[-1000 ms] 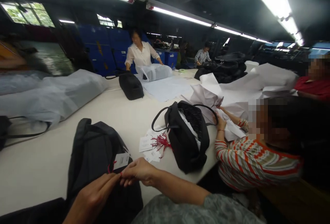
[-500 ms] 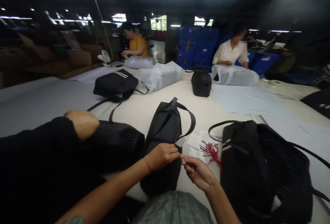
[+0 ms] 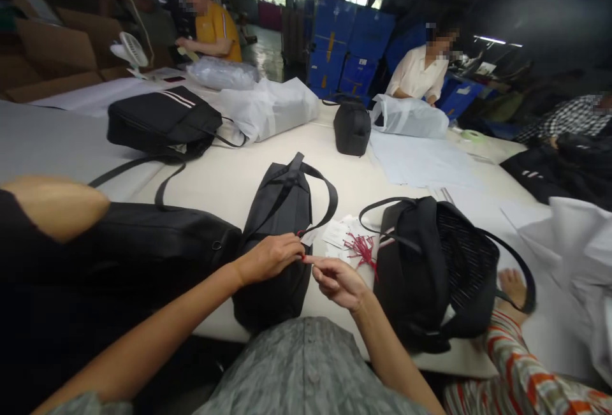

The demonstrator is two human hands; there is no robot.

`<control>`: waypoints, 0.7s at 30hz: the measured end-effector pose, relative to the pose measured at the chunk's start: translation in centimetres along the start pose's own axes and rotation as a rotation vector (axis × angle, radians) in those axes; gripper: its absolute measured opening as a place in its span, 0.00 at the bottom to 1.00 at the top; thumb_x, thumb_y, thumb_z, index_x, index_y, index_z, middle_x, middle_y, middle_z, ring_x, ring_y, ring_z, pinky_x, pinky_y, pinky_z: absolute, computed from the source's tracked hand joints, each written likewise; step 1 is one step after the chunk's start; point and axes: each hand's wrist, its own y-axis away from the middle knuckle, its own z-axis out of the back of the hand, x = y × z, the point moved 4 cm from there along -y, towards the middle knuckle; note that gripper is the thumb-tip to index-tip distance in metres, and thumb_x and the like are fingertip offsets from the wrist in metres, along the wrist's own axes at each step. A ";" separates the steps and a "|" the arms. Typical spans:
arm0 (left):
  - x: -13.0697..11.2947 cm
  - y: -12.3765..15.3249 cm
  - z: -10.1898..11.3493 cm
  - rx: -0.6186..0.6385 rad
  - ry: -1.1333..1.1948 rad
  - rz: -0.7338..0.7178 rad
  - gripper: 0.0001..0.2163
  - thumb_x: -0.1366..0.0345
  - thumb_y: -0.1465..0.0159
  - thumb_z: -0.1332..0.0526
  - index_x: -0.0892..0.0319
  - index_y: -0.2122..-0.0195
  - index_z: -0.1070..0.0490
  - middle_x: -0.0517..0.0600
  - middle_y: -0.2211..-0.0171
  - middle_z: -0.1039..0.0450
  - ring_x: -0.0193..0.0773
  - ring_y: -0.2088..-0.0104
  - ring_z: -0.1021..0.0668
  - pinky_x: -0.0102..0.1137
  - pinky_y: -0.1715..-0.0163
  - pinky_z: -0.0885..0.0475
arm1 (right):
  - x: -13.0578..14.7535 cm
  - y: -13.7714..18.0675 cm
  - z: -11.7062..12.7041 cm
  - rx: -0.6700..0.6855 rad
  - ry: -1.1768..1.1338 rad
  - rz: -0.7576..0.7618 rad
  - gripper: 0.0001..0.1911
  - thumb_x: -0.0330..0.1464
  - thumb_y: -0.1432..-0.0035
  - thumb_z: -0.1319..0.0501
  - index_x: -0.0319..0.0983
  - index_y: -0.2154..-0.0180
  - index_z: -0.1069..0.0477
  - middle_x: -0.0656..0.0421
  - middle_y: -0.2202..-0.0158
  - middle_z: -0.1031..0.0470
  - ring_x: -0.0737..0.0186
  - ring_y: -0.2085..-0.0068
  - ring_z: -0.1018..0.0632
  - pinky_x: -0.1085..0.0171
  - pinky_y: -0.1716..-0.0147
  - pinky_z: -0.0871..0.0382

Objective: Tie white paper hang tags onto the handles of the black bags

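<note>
A black bag (image 3: 272, 294) lies on the table in front of me, its dark strap (image 3: 329, 201) looping up on the right. A white hang tag (image 3: 310, 235) with a thin red string (image 3: 302, 255) is at the strap's lower end. My left hand (image 3: 275, 255) is closed over the bag, pinching the red string. Against its fingertips rests the stretched index finger of my right hand (image 3: 340, 281), whose other fingers curl in; the string runs between both hands. Just beyond my right hand lie a bundle of red strings (image 3: 362, 249) and white tags (image 3: 337, 233).
An open black bag (image 3: 411, 275) stands at right, with another person's striped sleeve (image 3: 516, 351) beside it. Another person's arm (image 3: 62, 208) and a black bag (image 3: 176, 230) are at left. Farther back are a striped black bag (image 3: 157, 118), wrapped bags (image 3: 272, 109) and two people.
My view has tilted down and shifted, bringing the striped sleeve into sight at right. Both hands stay together at the red string, with little change in their grip.
</note>
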 end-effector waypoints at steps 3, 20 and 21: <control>0.4 0.1 -0.4 -0.053 0.091 0.061 0.09 0.67 0.31 0.49 0.59 0.62 0.30 0.51 0.66 0.29 0.37 0.62 0.27 0.32 0.57 0.31 | 0.3 0.2 -0.2 0.008 0.061 0.075 0.14 0.30 0.49 0.38 0.34 0.59 0.23 0.64 0.78 0.29 0.81 0.86 0.49 0.73 0.86 0.58; 1.1 1.9 -1.0 -0.381 0.665 0.552 0.09 0.59 0.37 0.41 0.60 0.66 0.31 0.46 0.70 0.31 0.34 0.69 0.28 0.27 0.66 0.31 | 0.5 -3.4 -1.7 -0.290 0.442 0.697 0.13 0.40 0.53 0.31 0.38 0.68 0.22 0.61 0.72 0.25 0.68 0.75 0.26 0.68 0.76 0.31; 1.2 2.0 -1.1 -0.386 0.684 0.560 0.09 0.59 0.38 0.41 0.60 0.66 0.31 0.47 0.70 0.30 0.34 0.69 0.27 0.27 0.66 0.31 | 0.5 -3.4 -1.8 -0.295 0.462 0.716 0.12 0.40 0.53 0.31 0.39 0.69 0.22 0.60 0.71 0.25 0.67 0.75 0.25 0.67 0.76 0.31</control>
